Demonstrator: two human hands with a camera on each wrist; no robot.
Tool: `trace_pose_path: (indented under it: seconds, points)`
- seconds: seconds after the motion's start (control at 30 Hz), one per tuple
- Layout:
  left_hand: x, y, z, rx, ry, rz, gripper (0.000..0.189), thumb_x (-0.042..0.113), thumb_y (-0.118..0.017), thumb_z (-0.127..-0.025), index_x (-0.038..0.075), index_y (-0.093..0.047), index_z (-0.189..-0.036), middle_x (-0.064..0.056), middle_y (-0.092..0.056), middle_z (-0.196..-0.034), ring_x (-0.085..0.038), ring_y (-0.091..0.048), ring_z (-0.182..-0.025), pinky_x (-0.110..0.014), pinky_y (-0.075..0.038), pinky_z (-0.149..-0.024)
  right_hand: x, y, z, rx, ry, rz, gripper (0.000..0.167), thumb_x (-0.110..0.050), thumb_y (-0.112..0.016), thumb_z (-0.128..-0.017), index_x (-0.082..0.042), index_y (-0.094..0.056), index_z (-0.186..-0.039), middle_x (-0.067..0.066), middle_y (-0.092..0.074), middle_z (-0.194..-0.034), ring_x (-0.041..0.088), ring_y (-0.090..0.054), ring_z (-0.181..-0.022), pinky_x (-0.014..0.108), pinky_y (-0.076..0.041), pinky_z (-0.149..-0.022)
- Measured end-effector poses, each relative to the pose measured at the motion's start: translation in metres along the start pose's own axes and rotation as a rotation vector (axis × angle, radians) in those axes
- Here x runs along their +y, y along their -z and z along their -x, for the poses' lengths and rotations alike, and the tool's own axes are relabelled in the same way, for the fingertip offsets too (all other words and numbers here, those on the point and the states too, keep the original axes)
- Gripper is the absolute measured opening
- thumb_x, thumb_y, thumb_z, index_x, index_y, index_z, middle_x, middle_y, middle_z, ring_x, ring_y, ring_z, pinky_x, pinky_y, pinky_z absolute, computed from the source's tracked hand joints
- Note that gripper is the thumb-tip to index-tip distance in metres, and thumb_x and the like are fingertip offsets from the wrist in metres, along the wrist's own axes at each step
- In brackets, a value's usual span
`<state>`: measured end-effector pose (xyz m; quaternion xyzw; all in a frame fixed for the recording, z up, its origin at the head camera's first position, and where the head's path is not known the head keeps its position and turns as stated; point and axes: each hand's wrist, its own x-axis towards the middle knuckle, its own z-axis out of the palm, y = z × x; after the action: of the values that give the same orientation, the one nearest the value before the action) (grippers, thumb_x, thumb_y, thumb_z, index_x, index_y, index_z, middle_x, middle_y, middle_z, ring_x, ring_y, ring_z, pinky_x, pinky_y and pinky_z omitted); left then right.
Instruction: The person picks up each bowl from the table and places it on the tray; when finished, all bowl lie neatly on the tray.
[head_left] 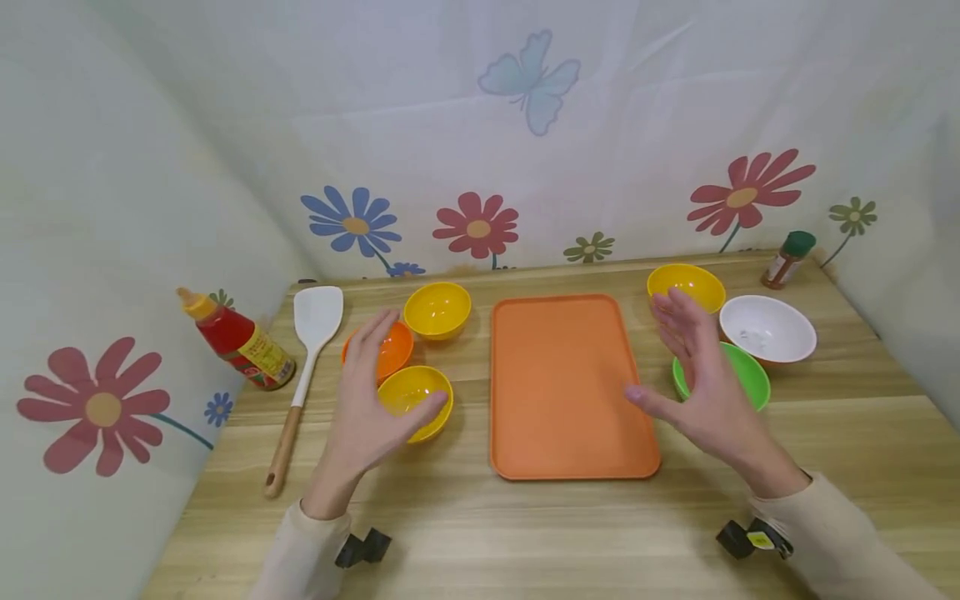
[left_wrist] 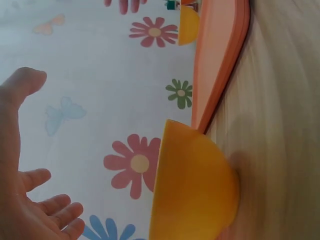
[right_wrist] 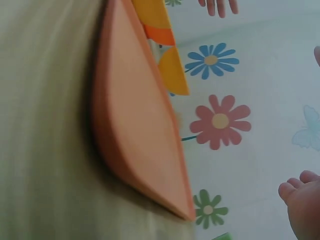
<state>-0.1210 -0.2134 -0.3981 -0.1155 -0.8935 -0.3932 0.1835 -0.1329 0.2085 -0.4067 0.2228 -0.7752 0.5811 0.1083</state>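
Tray (head_left: 566,383) between bowls (head_left: 437,312), bottle (head_left: 246,342) left of spatula (head_left: 303,379)

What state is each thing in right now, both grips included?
Left grip: raised, holding nothing
Right grip: raised, holding nothing
Orange tray: flat, nothing on it
Back-left yellow bowl: upright
Front-left yellow bowl: upright
Right yellow bowl: upright
Orange bowl: upright
White bowl: upright
Green bowl: upright
Sauce bottle: standing, top on
Spice jar: standing, lid on
Spatula: lying flat
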Motion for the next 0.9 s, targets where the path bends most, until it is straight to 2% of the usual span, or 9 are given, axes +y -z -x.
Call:
trace_pose_path:
  seconds: [0.17, 0.3, 0.53, 0.73, 0.9]
  points:
    - [-0.016, 0.009, 0.027, 0.057, 0.055, 0.012, 0.107, 0.035, -0.097, -0.081, 0.033, -0.04, -0.172, 0.0, -0.041, -0.175, -0.03, -0.042, -0.158, -0.07, -0.035, -0.126, 0.012, -0.003, 0.023, -0.049, -0.077, 0.011, 0.123, 0.002, -0.094, -0.083, -0.026, -0.02, -0.178, 0.005, -0.033, -0.179, 0.029, -0.033, -0.164, 0.015, -0.031, -0.128]
    - [-0.03, 0.01, 0.041, 0.089, 0.086, -0.001, 0.106, 0.037, -0.098, -0.08, 0.027, -0.044, -0.171, -0.008, -0.047, -0.17, -0.034, -0.048, -0.151, -0.065, -0.042, -0.12, 0.022, -0.005, 0.036, -0.079, -0.13, 0.008, 0.123, -0.003, -0.095, -0.085, -0.028, -0.019, -0.178, 0.003, -0.031, -0.181, 0.033, -0.031, -0.166, 0.012, -0.03, -0.127]
    - [-0.052, 0.002, 0.051, 0.117, 0.111, -0.019, 0.107, 0.038, -0.101, -0.078, 0.02, -0.047, -0.169, -0.014, -0.052, -0.163, -0.038, -0.054, -0.142, -0.059, -0.046, -0.113, 0.035, -0.002, 0.046, -0.138, -0.183, 0.009, 0.122, -0.006, -0.094, -0.087, -0.023, -0.016, -0.179, 0.012, -0.028, -0.182, 0.043, -0.03, -0.165, 0.01, -0.028, -0.125]
    - [-0.058, -0.002, 0.054, 0.11, 0.146, -0.012, 0.106, 0.036, -0.103, -0.076, 0.014, -0.051, -0.165, -0.016, -0.057, -0.15, -0.033, -0.057, -0.129, -0.051, -0.048, -0.105, 0.048, -0.004, 0.054, -0.199, -0.184, 0.011, 0.123, -0.009, -0.096, -0.087, -0.017, -0.015, -0.179, 0.019, -0.021, -0.183, 0.048, -0.027, -0.166, 0.007, -0.026, -0.124]
    - [-0.061, -0.004, 0.057, 0.092, 0.167, -0.018, 0.11, 0.037, -0.106, -0.073, 0.009, -0.05, -0.164, -0.012, -0.06, -0.147, -0.028, -0.059, -0.13, -0.046, -0.051, -0.104, 0.056, -0.006, 0.059, -0.217, -0.162, 0.043, 0.127, -0.014, -0.1, -0.084, -0.018, -0.015, -0.179, 0.018, -0.018, -0.184, 0.046, -0.026, -0.167, 0.008, -0.024, -0.125]
